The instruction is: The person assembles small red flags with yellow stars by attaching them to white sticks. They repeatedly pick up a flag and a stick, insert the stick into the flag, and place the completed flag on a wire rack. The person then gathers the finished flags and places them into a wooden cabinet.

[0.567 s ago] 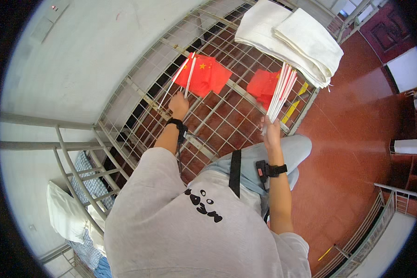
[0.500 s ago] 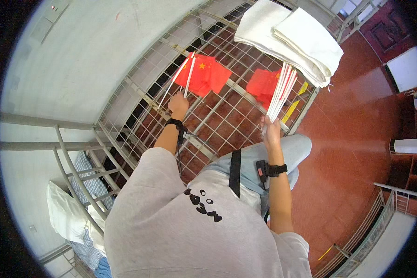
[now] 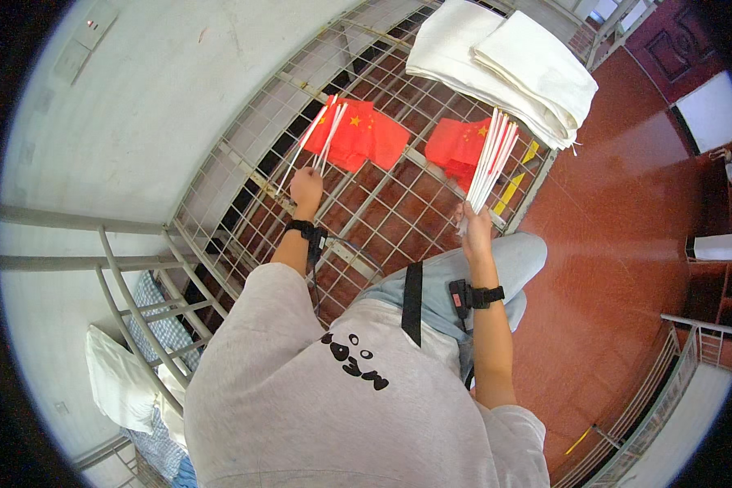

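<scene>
My left hand [image 3: 306, 189] is closed around the lower ends of a few white sticks that carry small red flags [image 3: 364, 137] with yellow stars. Their cloth spreads to the right over a wire mesh bed base. One more white stick [image 3: 302, 148] slants down past the hand's left side; whether I grip it too, I cannot tell. In my right hand [image 3: 477, 225] a thick bundle of white flagsticks [image 3: 491, 167] is gripped near the bottom and fans out slightly upward. Red flag cloth [image 3: 457, 149] hangs to the left of that bundle.
Folded white bedding [image 3: 504, 65] lies at the far end of the mesh bed base [image 3: 386, 207]. A grey metal rail [image 3: 130, 305] stands at the left, with pillows [image 3: 115, 378] beyond it. A pale wall [image 3: 130, 122] borders the bed. Reddish floor [image 3: 594, 268] extends to the right.
My left hand has shifted slightly left and down, and the sticks above it now look more spread. The right hand keeps its bundle in nearly the same place.
</scene>
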A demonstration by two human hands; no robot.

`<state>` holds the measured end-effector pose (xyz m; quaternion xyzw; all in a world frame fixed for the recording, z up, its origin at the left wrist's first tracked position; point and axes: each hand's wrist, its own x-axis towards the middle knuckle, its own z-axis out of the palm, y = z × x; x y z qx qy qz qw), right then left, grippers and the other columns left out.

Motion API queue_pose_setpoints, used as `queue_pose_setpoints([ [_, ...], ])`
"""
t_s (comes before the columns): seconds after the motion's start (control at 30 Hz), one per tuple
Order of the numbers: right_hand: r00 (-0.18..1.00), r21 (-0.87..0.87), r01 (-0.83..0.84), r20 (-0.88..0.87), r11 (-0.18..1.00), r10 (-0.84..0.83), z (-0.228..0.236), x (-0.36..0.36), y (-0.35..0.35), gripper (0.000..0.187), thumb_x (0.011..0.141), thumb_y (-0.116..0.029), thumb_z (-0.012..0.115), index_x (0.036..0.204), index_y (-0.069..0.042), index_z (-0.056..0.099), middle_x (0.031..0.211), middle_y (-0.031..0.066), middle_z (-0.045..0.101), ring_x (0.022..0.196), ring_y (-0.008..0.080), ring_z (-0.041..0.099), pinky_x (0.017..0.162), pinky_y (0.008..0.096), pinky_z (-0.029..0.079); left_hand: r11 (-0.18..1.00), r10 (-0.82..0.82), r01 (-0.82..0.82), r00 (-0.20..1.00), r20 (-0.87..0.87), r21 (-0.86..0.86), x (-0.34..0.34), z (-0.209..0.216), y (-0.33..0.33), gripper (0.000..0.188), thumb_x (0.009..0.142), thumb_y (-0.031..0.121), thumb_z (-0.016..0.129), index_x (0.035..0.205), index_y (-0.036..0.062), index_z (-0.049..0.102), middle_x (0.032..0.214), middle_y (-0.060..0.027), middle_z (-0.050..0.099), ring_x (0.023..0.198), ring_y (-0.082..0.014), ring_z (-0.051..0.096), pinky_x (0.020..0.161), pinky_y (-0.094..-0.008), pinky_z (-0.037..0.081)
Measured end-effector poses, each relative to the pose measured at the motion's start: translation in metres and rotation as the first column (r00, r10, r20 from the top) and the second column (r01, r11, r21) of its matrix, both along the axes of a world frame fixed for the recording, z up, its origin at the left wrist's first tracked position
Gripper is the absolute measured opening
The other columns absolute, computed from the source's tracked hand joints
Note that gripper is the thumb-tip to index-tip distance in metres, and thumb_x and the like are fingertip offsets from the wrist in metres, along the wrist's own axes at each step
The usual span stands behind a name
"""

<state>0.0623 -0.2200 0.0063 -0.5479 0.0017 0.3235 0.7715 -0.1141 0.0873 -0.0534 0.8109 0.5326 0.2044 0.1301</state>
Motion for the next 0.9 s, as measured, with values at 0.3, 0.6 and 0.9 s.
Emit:
queue_pose_setpoints([
  [0.3,0.992,0.022,-0.115,0.055,0.993,0.113,0.008,-0.005,0.011,0.014,0.092,-0.010,0.042,0.100,0.000,0.046,0.084,0.0086,0.057,0.070,0.0151,0.055,0.062,0.0268,0.045,0.535,0.053,0.582,0.701,0.711,-0.613,0.051,0.083,-0.084,0.017,0.086,0.016,0.056,0.091,0.0004,0.051,0.087,-0.0165,0.065,0.076,-0.0201,0.065,0.060,-0.0276,0.051],
  [0.6,0.983,-0.145,-0.101,0.135,0.984,0.121,0.017,-0.017,0.017,0.021,0.090,-0.012,0.045,0.107,0.001,0.048,0.092,0.0056,0.056,0.082,0.0137,0.053,0.071,0.0283,0.044,0.211,-0.031,0.637,0.762,0.646,-0.741,0.102,0.084,-0.185,0.021,0.089,0.020,0.052,0.082,0.0013,0.045,0.075,-0.0075,0.054,0.067,-0.0170,0.060,0.050,-0.0273,0.051],
  [0.9,0.983,-0.041,-0.106,0.149,0.993,0.111,-0.001,-0.016,0.017,0.026,0.090,-0.011,0.046,0.113,0.001,0.049,0.099,0.0068,0.058,0.083,0.0128,0.054,0.072,0.0256,0.043,0.400,-0.495,0.798,0.601,0.627,-0.450,0.104,0.063,-0.185,0.026,0.091,0.024,0.047,0.093,-0.0006,0.057,0.066,-0.0044,0.054,0.057,-0.0091,0.050,0.049,-0.0256,0.040],
])
